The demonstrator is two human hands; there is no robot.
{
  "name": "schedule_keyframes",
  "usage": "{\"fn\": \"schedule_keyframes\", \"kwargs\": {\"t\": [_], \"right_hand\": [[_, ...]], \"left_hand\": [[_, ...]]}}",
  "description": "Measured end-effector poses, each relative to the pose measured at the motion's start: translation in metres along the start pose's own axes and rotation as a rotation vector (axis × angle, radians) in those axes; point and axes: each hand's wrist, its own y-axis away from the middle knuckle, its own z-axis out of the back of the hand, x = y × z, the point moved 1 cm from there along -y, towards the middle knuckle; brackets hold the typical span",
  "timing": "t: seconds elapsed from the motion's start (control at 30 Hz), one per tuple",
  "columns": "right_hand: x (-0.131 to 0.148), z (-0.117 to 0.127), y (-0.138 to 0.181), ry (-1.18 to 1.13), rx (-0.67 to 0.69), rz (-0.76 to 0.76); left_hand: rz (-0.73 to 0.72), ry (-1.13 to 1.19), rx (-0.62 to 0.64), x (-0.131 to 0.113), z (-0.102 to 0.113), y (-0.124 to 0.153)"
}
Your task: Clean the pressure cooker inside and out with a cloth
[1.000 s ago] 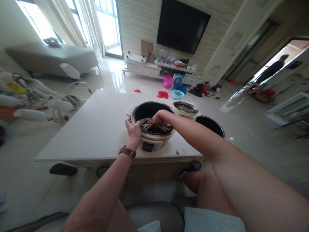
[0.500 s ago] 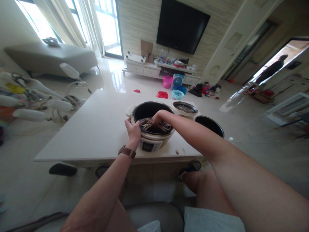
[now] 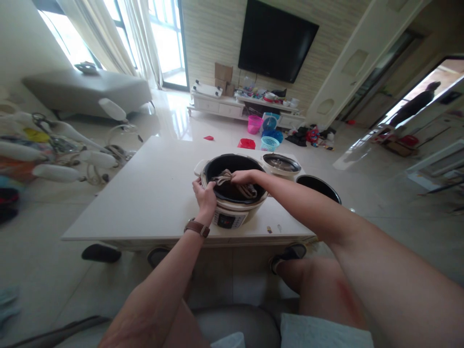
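Observation:
A white electric cooker [image 3: 250, 209] with a dark control panel stands on the white table [image 3: 145, 193]. Its dark inside is exposed at the top. My left hand [image 3: 205, 195] grips the cooker's left rim, thumb over the edge and fingers outside. Inside the cooker, my right hand [image 3: 243, 178] is closed on a bunched brown and beige cloth [image 3: 223, 177], part of which hangs down below the fingers. Behind the cooker lies a round lid [image 3: 282, 163], and to the right is a black inner pot [image 3: 319, 187].
Two small items [image 3: 269, 229] lie near the table's front edge. Beyond the table, coloured baskets [image 3: 269, 143] stand on the floor. A child's-bike-like heap with white padded parts [image 3: 54, 159] is at left. Far right, a person [image 3: 413, 104] is by the doorway.
My right hand has shifted the cloth inside the cooker toward its back wall, and the cloth is bunched differently. My left hand stays on the rim. The whole view has shifted slightly.

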Motion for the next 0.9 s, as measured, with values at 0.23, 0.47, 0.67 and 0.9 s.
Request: {"fn": "schedule_keyframes", "kwargs": {"t": [0.23, 0.47, 0.67, 0.9], "right_hand": [[0.019, -0.036, 0.016, -0.894, -0.208, 0.146], [0.01, -0.01, 0.06, -0.278, 0.104, 0.148], [0.004, 0.032, 0.074, 0.888, -0.052, 0.069], [0.023, 0.036, 0.036, 1.173, -0.276, 0.793]], "left_hand": [[0.072, 0.021, -0.089, -0.009, -0.005, 0.003], [0.07, -0.012, -0.11, -0.014, -0.006, 0.007], [0.094, -0.072, -0.094, -0.02, -0.006, 0.009], [0.107, -0.055, -0.081, -0.016, -0.006, 0.007]]}}
